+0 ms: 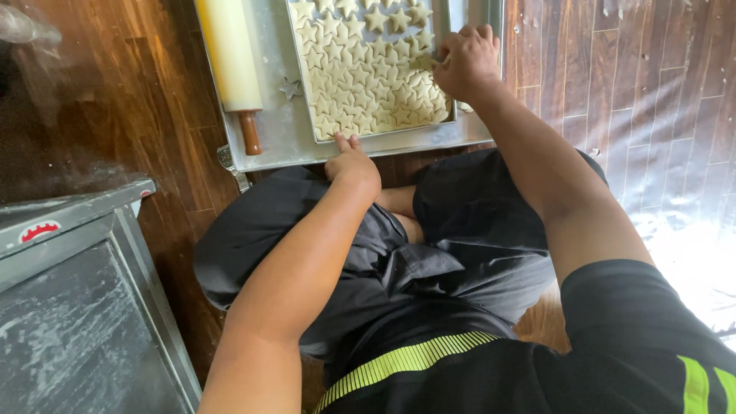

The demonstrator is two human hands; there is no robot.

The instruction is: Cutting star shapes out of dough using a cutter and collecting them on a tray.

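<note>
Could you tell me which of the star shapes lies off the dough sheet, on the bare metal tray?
The grey metal star cutter, alone between the rolling pin and the dough sheet; every other star is pale dough.

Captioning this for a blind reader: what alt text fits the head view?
A seated person's right hand presses on star-cut dough in a metal tray on a wooden floor, while the left hand rests at the tray's near edge. A rolling pin lies alongside.
</note>
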